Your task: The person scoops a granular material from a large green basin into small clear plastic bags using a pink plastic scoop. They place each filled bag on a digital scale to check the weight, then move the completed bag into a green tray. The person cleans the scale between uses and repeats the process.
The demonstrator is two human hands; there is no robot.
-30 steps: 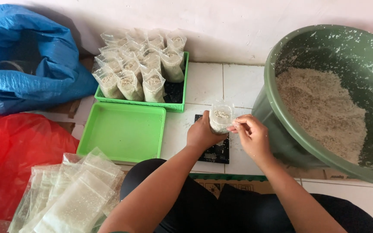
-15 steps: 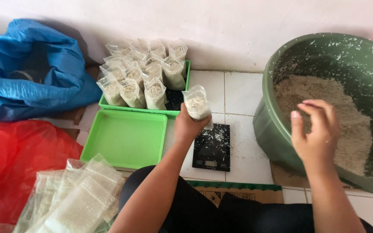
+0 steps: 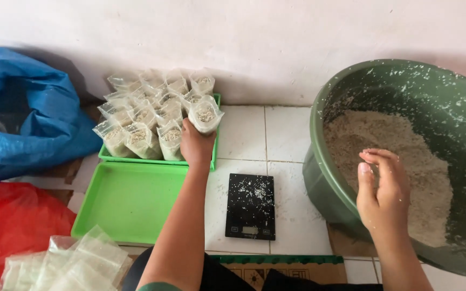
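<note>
My left hand grips a small clear filled bag of pale grain and holds it over the right end of the far green tray, beside several other filled bags standing upright there. My right hand hovers with loosely curled fingers and nothing in it above the pale grainy mix inside a big green basin. A small black scale with scattered grains on it lies on the white tiles between my arms.
A bare green tray lies in front of the filled one. A heap of unfilled clear bags is at the lower left. A blue sack and a red sack sit at the left. A white wall runs behind.
My left hand lifted the filled bag off the black scale and carried it left and away to the far tray. My right hand let go of the bag and moved right over the basin.
</note>
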